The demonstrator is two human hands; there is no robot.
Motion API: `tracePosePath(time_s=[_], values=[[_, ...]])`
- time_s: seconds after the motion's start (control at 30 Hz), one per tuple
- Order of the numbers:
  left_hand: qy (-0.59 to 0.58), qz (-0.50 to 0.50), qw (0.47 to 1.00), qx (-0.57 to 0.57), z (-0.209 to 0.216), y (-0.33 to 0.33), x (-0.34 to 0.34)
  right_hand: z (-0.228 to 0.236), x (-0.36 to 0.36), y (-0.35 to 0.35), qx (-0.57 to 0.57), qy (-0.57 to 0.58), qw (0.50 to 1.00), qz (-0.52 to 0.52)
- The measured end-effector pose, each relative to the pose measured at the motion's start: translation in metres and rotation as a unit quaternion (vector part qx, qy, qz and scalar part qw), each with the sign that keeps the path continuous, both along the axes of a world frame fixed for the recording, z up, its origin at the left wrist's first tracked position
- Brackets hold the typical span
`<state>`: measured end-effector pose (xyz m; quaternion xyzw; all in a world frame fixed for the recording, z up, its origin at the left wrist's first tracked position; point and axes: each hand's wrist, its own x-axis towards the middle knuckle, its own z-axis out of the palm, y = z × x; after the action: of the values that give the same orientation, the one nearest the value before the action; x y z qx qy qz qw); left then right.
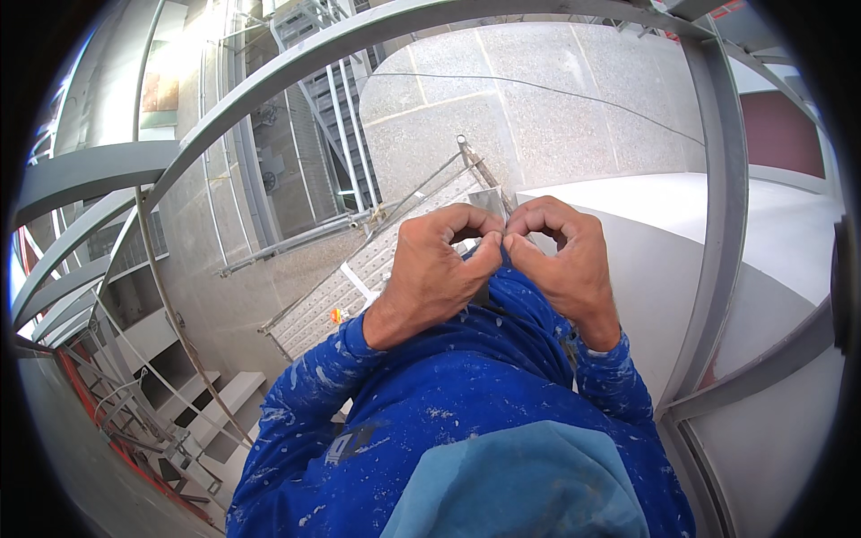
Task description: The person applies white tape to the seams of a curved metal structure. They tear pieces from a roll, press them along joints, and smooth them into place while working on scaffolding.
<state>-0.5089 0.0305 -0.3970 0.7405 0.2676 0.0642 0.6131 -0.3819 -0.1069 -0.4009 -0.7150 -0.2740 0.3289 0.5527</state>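
In front of my chest, my left hand (pixel 432 264) and my right hand (pixel 569 255) meet at the fingertips. Thumb and index finger of each are pinched together, leaving a rounded gap inside each hand. Whatever lies in the two pinches is too small or too hidden to name. Just beyond the left fingertips shows a flat grey piece (pixel 484 199); whether my fingers touch it, I cannot tell. Blue sleeves (pixel 323 377) spattered with white cover both forearms.
Below me is a perforated metal scaffold platform (pixel 395 255) with tube ends around it. A grey steel beam (pixel 722 179) stands at the right, and a curved one (pixel 296 67) crosses overhead. Far down lies a concrete floor (pixel 538 99) with a dark cable; metal stairs (pixel 336 125) are at the far left.
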Motion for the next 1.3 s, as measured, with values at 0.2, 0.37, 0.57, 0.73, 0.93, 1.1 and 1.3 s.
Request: tracePosePath(time_s=[0.2,0.37,0.57,0.73,0.93,1.1,1.3], values=[[0.003,-0.022,0.999,0.025,0.001,0.002,0.003,0.001,0.004,0.000,-0.023,-0.014,1.000,0.010],[0.024,-0.024,0.999,-0.020,0.000,0.003,0.004,-0.001,0.005,-0.002,-0.023,0.014,1.000,0.009],[0.010,-0.023,0.998,-0.061,-0.003,0.005,0.002,-0.002,0.004,-0.004,-0.027,0.040,0.999,0.012],[0.015,-0.013,0.995,-0.098,-0.006,0.005,0.000,-0.003,0.003,-0.004,-0.032,0.059,0.998,0.011],[-0.038,0.011,0.984,-0.171,-0.009,0.000,-0.003,-0.003,0.003,-0.005,-0.040,0.076,0.996,0.008],[-0.068,0.069,0.977,-0.191,-0.080,0.029,-0.042,0.000,0.003,-0.008,-0.039,0.086,0.996,0.003],[0.412,0.063,0.906,-0.073,-0.281,0.077,-0.174,0.002,0.005,-0.018,-0.029,0.153,0.988,0.012]])
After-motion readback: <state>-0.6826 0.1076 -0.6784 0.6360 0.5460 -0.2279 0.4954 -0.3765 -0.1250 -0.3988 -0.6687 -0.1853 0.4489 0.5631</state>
